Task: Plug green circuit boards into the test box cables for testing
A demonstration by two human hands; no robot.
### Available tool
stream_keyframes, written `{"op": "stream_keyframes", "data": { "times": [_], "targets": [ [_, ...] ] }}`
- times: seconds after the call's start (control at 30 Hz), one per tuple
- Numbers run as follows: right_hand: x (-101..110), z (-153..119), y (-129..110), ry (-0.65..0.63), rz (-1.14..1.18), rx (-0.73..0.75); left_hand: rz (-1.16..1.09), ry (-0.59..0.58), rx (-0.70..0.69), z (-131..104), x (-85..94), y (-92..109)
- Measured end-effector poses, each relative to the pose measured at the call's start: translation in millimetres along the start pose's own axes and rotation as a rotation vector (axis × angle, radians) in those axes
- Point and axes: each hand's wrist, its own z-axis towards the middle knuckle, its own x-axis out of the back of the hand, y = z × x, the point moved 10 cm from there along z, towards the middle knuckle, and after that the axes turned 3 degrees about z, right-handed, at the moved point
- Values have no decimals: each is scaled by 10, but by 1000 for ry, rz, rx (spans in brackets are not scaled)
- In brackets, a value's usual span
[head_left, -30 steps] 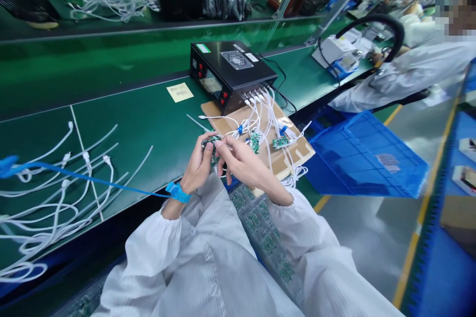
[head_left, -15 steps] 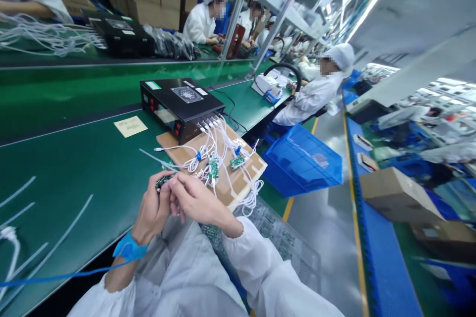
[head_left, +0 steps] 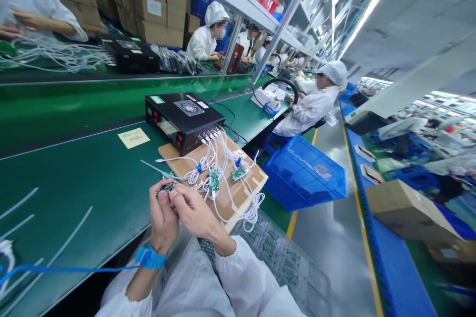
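My left hand (head_left: 163, 218) is closed around a small circuit board (head_left: 165, 188), whose green and dark parts show between the fingers. My right hand (head_left: 195, 210) pinches at the board's near edge, and its fingertips touch my left hand's. A white cable (head_left: 179, 177) runs close behind the fingers; whether it joins the board is hidden. On a cardboard sheet (head_left: 223, 203) beyond my right hand lie two more green boards, one upright-looking board (head_left: 213, 179) with a white plug at its near end and another board (head_left: 238, 174) among white cables.
Behind the cardboard stands a black box (head_left: 186, 114) with several white cables plugged in. A yellow note (head_left: 134, 137) lies on the green bench (head_left: 92, 178). Clear trays of boards (head_left: 275, 252) sit right of my lap, beside a blue crate (head_left: 305, 173). A blue strap (head_left: 150, 257) with a cord circles my left wrist.
Both hands stay together on the circuit board. My left forearm has shifted right and turned more upright. The view has tilted slightly, so the bench things appear lower.
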Motion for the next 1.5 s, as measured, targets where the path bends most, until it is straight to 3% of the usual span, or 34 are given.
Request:
{"op": "stream_keyframes", "data": {
  "times": [0.13, 0.3, 0.37, 0.53, 0.67, 0.77, 0.9, 1.03, 1.2, 1.37, 1.5],
  "targets": [
    [3, -4, -17, -1, 4, 4, -32, 66, 32, -36, 24, -24],
    [-165, -159, -136, -189, 10, 20, -326, 236, 301, 37, 121, -198],
    [-152, -241, -147, -155, -33, 30, -486, 190, 335, 98, 66, -171],
    [80, -469, 64, 146, -233, -54, -698, 71, 409, 140, -21, -159],
    [-34, -603, 173, 101, -555, -74, -598, -16, 488, 94, -36, -245],
    [-188, -655, 209, 62, -656, -50, -458, -81, 518, 54, -26, -265],
    [-307, -674, 282, 89, -596, -45, -278, -146, 508, 35, 19, -231],
    [-229, -664, 418, 175, -403, -136, -385, -247, 526, 25, -70, -200],
    [-152, -623, 505, 216, -228, -198, -571, -68, 602, 21, -3, -260],
    [-136, -579, 495, 232, -242, -195, -652, -178, 733, -74, -147, -234],
    [-119, -551, 479, 236, -278, -173, -674, -133, 689, 11, -89, -167]
  ]
}}
